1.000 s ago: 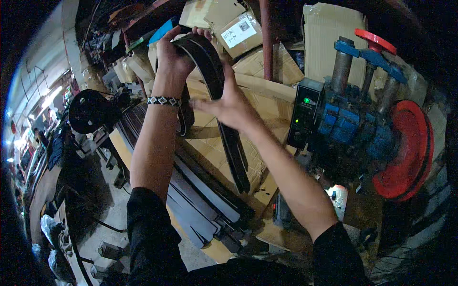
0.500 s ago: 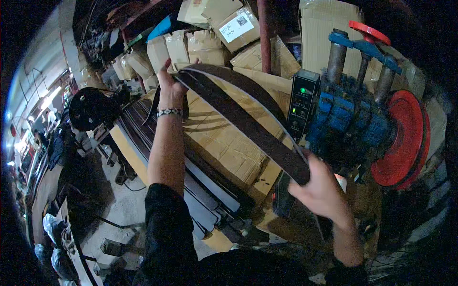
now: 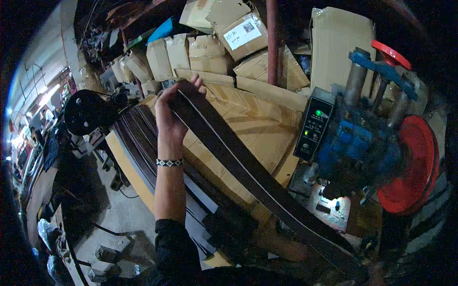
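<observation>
One long dark strap point(image 3: 248, 171) runs diagonally across the view, from upper left to lower right, above flattened cardboard sheets point(image 3: 253, 128) that cover the counter point(image 3: 125, 164). Left hand point(image 3: 172, 112): raised at the strap's far end, fingers point(image 3: 194, 82) closed around that end, with a beaded bracelet point(image 3: 169, 162) on the wrist. Right hand: not visible; the strap's near end leaves the view at the lower right edge, so whether those fingers grip it cannot be told. Beneath the left forearm, a stack of similar dark strips point(image 3: 143, 143) lies along the counter edge, just beside the cardboard. Right of the strap stands a blue machine point(image 3: 358, 143) carrying a large red wheel point(image 3: 410, 167) and a smaller red handwheel point(image 3: 391, 53); a black control box point(image 3: 312, 126) with a lit green lamp sits at its left side, near the strap but apart from it. Background: stacked cardboard boxes point(image 3: 229, 28) and a red vertical pipe point(image 3: 273, 43). Far left: a black round disc point(image 3: 85, 112) mounted beyond the counter's end
</observation>
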The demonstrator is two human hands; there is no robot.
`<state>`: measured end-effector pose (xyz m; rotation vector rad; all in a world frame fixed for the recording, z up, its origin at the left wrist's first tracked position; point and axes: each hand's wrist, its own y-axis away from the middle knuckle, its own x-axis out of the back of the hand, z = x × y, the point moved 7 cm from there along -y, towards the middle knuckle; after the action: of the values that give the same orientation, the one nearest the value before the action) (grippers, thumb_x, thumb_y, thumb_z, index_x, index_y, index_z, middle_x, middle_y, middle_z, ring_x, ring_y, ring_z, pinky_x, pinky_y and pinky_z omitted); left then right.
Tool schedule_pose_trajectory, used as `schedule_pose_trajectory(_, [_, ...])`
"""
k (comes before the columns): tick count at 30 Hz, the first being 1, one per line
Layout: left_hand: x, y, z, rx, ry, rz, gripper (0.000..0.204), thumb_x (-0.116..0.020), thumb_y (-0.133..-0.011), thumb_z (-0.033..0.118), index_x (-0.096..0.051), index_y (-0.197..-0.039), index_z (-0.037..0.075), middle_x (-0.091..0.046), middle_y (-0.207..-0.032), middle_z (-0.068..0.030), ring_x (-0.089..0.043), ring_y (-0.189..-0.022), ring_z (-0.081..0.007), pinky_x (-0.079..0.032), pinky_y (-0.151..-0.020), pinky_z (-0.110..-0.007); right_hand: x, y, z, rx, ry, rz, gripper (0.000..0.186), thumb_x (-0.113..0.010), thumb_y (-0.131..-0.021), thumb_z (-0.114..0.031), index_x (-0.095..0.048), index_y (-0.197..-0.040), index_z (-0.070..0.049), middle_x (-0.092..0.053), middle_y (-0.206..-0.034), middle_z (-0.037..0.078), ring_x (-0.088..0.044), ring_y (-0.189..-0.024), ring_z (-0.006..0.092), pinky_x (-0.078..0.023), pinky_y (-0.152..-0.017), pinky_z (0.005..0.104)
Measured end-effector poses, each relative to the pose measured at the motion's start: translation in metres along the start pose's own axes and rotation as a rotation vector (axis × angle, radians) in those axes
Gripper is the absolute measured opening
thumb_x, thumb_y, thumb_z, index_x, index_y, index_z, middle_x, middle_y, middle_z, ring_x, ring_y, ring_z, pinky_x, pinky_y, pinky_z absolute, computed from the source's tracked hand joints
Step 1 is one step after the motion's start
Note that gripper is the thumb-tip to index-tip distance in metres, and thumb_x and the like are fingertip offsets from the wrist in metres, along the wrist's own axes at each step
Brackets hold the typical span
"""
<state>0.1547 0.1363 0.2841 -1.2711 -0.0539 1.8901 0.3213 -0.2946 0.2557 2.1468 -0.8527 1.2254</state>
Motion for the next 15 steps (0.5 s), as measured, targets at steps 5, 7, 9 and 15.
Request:
schedule_pose_trajectory(5, [-0.037, -0.027, 0.05, -0.139, -0.165, -0.184, 0.04, -0.042, -0.097, 0.019, -0.05, -0.122, -0.012, -0.055, -0.134, -0.0267, -0.055, -0.124, -0.0358, -0.044, -0.107, -0.048, -0.052, 0.014, 0.01, -0.001, 0.101, 0.053, 0.062, -0.072, -0.076, -0.014, -0.05, -0.131, 0.001, -0.065, -0.114, 0.02, -0.064, -0.108, 0.0316, -0.05, -0.093, 0.0404])
schedule_pose_trajectory(7, [-0.046, -0.053, 0.065, -0.146, -0.181, -0.275, 0.041, -0.041, -0.097, 0.018, -0.05, -0.123, -0.012, -0.055, -0.134, -0.0269, -0.055, -0.125, -0.0361, -0.044, -0.108, -0.048, -0.074, 0.035, 0.056, -0.006, 0.124, 0.084, 0.062, -0.072, -0.076, -0.014, -0.049, -0.131, 0.001, -0.065, -0.114, 0.02, -0.064, -0.108, 0.0319, -0.05, -0.093, 0.0405])
schedule_pose_trajectory(9, [-0.038, -0.088, 0.082, -0.155, -0.178, -0.359, 0.041, -0.041, -0.097, 0.018, -0.05, -0.124, -0.012, -0.055, -0.134, -0.027, -0.055, -0.125, -0.0364, -0.044, -0.108, -0.049, -0.086, 0.034, 0.056, -0.023, 0.164, 0.115, 0.062, -0.072, -0.076, -0.014, -0.049, -0.131, 0.001, -0.065, -0.114, 0.02, -0.064, -0.108, 0.0322, -0.05, -0.093, 0.0405])
schedule_pose_trajectory(15, [0.059, -0.177, 0.103, -0.09, -0.216, -0.297, 0.051, -0.04, -0.104, 0.043, -0.056, -0.131, 0.003, -0.064, -0.12, -0.0165, -0.061, -0.111, -0.0309, -0.048, -0.1, -0.039, -0.101, -0.047, 0.003, 0.066, -0.102, -0.017, 0.058, -0.071, -0.079, -0.012, -0.049, -0.131, 0.002, -0.065, -0.113, 0.024, -0.064, -0.109, 0.0348, -0.05, -0.094, 0.0431])
